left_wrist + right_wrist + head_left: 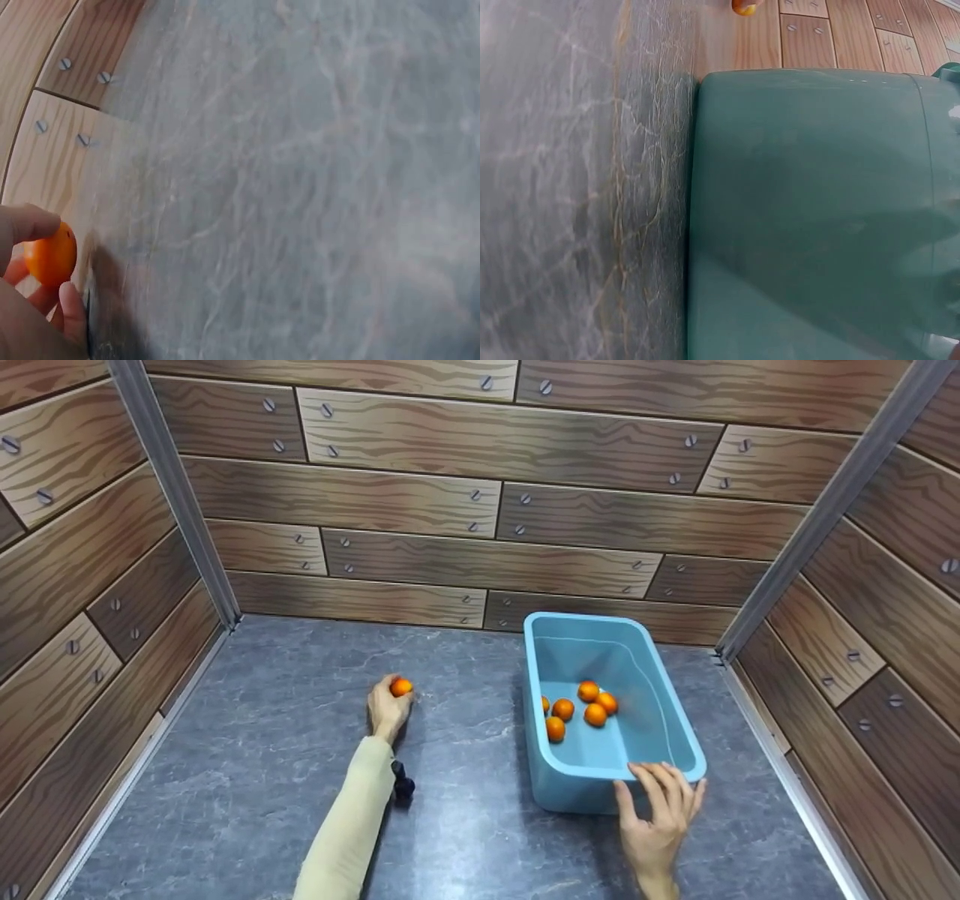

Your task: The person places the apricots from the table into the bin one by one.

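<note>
My left hand (390,709) holds a small mandarin (402,687) between thumb and fingers, left of the bin. The left wrist view shows the same mandarin (52,255), round and smooth, with fingers on both sides of it. My right hand (658,817) grips the near rim of a light blue plastic bin (534,697), fingers over the edge and thumb at the outer wall. Several mandarins (596,715) lie on the bin's floor, one partly hidden by the left wall. In the right wrist view, the bin's outer wall (802,195) fills most of the picture.
The grey marbled tabletop (247,765) is bounded by wood-patterned panels (420,555) at the back and both sides. Metal strips (180,495) run along the corners. A small black object (403,784) shows beside the left forearm.
</note>
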`<act>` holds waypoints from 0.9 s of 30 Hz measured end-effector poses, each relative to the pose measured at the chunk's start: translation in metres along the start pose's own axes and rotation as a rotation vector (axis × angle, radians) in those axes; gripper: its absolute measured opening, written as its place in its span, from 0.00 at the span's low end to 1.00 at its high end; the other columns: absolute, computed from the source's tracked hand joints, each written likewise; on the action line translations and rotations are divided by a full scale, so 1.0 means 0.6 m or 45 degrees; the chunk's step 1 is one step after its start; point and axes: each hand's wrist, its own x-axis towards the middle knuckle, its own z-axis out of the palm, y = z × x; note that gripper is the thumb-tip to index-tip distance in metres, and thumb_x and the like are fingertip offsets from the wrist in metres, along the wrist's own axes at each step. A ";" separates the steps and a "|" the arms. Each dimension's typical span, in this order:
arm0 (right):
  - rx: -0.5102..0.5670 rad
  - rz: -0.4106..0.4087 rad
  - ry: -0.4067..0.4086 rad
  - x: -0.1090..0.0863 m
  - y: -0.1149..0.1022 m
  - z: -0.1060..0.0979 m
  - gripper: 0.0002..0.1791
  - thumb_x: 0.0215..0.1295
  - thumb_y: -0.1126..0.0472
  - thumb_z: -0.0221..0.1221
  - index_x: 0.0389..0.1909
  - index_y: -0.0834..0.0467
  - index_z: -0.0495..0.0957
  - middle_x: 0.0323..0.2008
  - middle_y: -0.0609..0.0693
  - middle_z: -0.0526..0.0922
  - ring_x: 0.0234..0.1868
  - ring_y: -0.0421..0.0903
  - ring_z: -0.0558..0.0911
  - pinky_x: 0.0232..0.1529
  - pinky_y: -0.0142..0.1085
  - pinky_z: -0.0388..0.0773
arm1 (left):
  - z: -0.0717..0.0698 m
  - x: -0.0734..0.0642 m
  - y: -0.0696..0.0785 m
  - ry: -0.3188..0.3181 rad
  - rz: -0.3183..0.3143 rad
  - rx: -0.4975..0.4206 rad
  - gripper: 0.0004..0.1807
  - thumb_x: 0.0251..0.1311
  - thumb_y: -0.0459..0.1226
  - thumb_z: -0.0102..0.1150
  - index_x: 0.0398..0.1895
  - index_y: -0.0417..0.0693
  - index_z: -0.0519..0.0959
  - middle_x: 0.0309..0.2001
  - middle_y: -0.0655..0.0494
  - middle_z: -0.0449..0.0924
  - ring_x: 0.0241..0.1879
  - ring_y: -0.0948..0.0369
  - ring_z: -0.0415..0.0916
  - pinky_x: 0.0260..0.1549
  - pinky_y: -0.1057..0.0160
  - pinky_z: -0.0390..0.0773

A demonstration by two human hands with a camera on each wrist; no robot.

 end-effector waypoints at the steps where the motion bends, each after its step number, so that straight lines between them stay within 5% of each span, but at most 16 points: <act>1: 0.001 0.001 0.002 0.000 0.000 0.000 0.15 0.57 0.53 0.71 0.42 0.57 0.86 0.43 0.59 0.83 0.58 0.53 0.72 0.72 0.64 0.36 | 0.000 0.000 0.001 0.000 0.013 -0.016 0.24 0.50 0.31 0.66 0.54 0.40 0.81 0.49 0.40 0.83 0.49 0.45 0.79 0.53 0.50 0.75; 14: 0.007 0.012 -0.001 -0.001 -0.002 0.001 0.15 0.57 0.53 0.71 0.42 0.57 0.86 0.43 0.59 0.83 0.60 0.46 0.71 0.72 0.65 0.37 | 0.012 -0.015 0.033 0.021 0.132 -0.194 0.21 0.48 0.28 0.64 0.50 0.44 0.84 0.46 0.42 0.82 0.47 0.49 0.78 0.52 0.53 0.75; 27: 0.007 0.013 0.003 -0.002 -0.002 0.001 0.15 0.55 0.55 0.72 0.42 0.57 0.86 0.43 0.58 0.83 0.57 0.55 0.72 0.72 0.65 0.37 | 0.018 -0.018 0.083 -0.013 0.351 -0.443 0.17 0.51 0.30 0.71 0.47 0.47 0.86 0.47 0.47 0.84 0.46 0.51 0.81 0.48 0.47 0.80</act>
